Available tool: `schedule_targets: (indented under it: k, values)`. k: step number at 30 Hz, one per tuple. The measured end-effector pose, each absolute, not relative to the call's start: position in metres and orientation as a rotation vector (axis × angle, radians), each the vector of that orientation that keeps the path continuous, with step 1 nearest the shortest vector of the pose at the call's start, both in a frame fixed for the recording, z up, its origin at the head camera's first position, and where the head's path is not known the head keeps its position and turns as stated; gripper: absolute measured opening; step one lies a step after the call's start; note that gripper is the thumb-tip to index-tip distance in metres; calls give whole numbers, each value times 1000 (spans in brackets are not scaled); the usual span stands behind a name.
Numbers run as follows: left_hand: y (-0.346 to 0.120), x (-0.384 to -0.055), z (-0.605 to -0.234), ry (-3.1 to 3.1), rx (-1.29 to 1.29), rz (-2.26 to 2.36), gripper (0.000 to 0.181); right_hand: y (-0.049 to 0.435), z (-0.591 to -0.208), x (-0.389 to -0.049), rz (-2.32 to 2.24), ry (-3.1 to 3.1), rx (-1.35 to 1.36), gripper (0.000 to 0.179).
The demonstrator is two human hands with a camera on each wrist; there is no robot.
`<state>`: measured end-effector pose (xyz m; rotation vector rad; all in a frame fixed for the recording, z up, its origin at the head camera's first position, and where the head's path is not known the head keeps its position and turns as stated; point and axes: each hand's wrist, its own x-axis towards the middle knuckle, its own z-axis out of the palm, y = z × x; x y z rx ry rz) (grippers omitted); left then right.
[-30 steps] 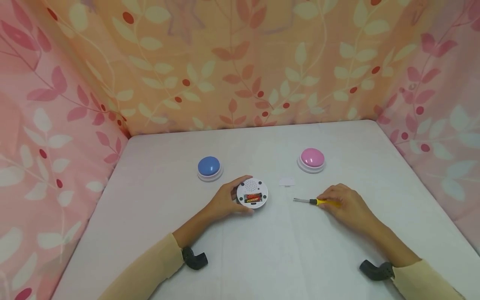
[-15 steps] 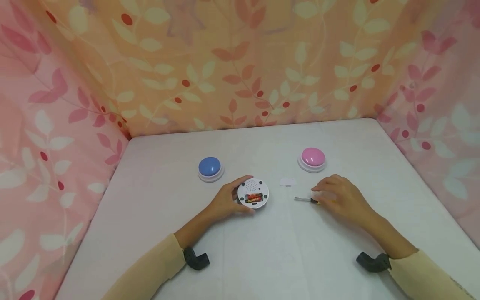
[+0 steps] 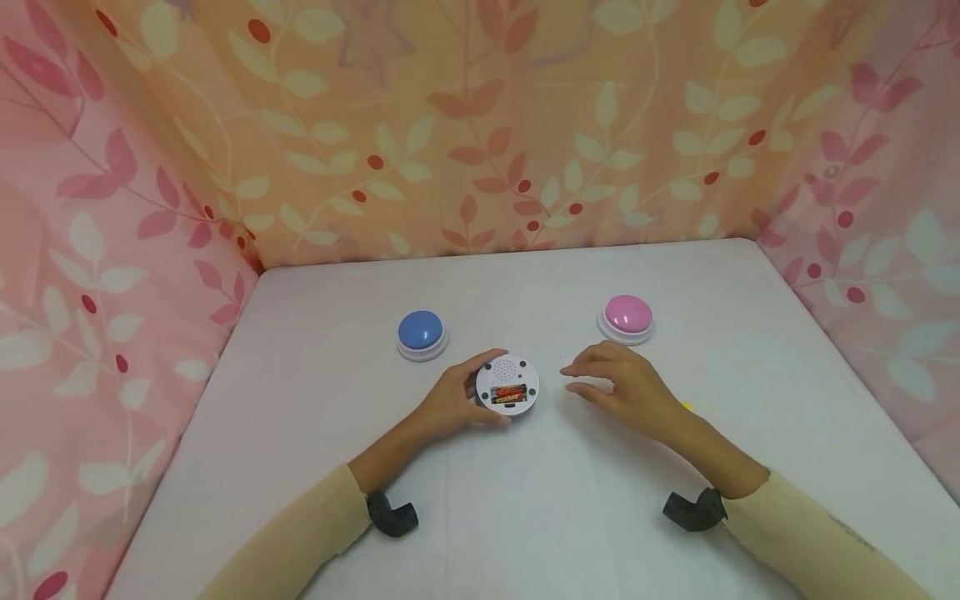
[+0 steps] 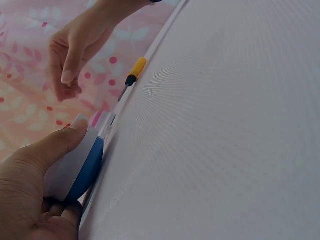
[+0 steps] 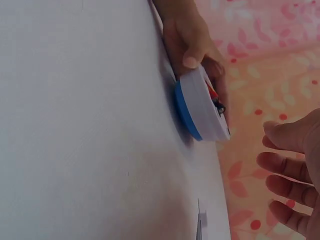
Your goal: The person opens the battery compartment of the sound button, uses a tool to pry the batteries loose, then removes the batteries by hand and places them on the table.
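Observation:
My left hand grips a round white push-button device by its edge. It is upside down, its blue dome facing the table, and two red batteries show in the uncovered compartment. My right hand is in the air to the right of it, thumb and fingers apart, holding nothing. Beneath that hand a screwdriver lies on the table; only a bit of its yellow handle shows in the head view, but the whole screwdriver appears in the left wrist view. The small white cover is mostly hidden behind my right fingers.
Farther back on the white table stand a blue dome button on the left and a pink dome button on the right. Leaf-patterned curtains enclose the back and both sides.
My right hand has let go of the screwdriver, leaving it on the table, and has moved left to above the small white cover. My left hand keeps holding the push-button device in place.

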<state>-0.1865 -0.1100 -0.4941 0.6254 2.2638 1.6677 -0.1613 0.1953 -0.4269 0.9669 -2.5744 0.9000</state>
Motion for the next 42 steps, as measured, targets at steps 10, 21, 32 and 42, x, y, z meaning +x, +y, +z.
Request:
schedule_targets:
  k: [10,21,32,42]
  values:
    - [-110,-186,-491,2273,617,1659,101,159,-432,-168,892,-2621,1021,28]
    - [-110,-186,-490,2283,635,1643,102,145,-444,-175,850,-2590,1054,26]
    - [-110,-186,-492,2280,647,1647,102,141,-445,-177,797,-2542,1105,22]
    - [-111,-187,-492,2274,646,1646,103,139,-442,-178,790,-2538,1132,19]
